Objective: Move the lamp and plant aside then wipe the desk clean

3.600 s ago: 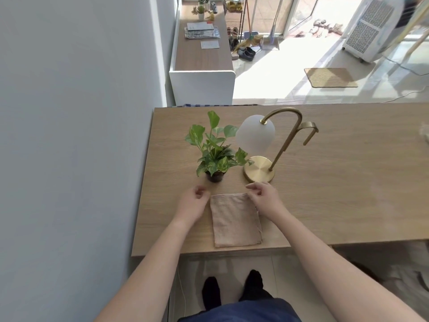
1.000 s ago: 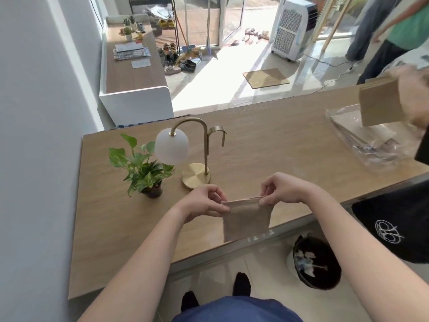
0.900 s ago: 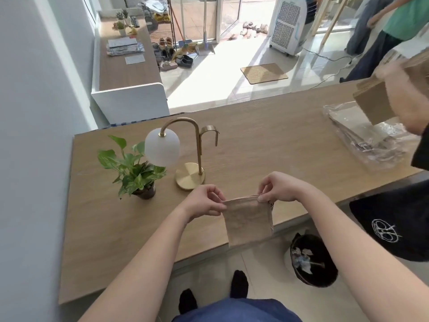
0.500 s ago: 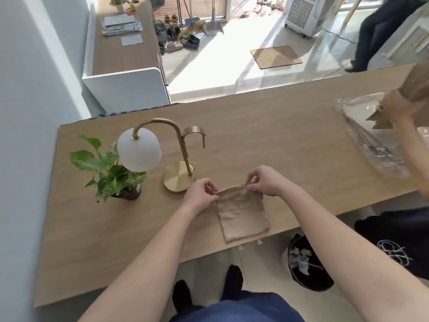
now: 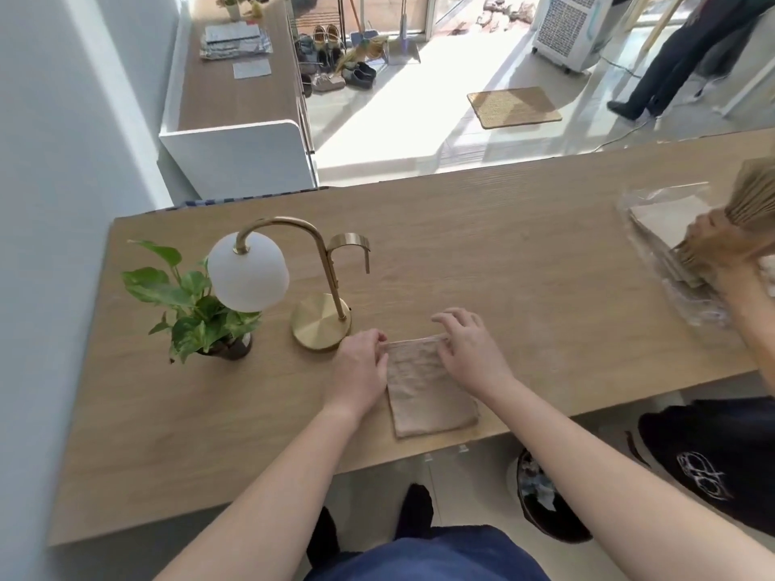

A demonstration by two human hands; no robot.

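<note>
A beige folded cloth [image 5: 427, 390] lies flat on the wooden desk [image 5: 482, 262] near its front edge. My left hand [image 5: 358, 369] rests at the cloth's top left corner, fingers curled against it. My right hand [image 5: 469, 350] lies over the top right corner with fingers spread. Left of the cloth stands a brass lamp [image 5: 321, 325] with a white globe shade [image 5: 248, 271]. A small potted plant [image 5: 197, 308] sits further left, its leaves under the shade.
Another person's hand [image 5: 713, 241] holds a stack of brown cloths over a clear plastic bag [image 5: 667, 262] at the desk's right end. A dark bin [image 5: 541, 496] stands on the floor under the front edge. A grey wall runs along the left.
The cloth, held up by its top corners a second ago, now lies flat on the desk. My right fingers have opened over it. The view shifted right of the lamp.
</note>
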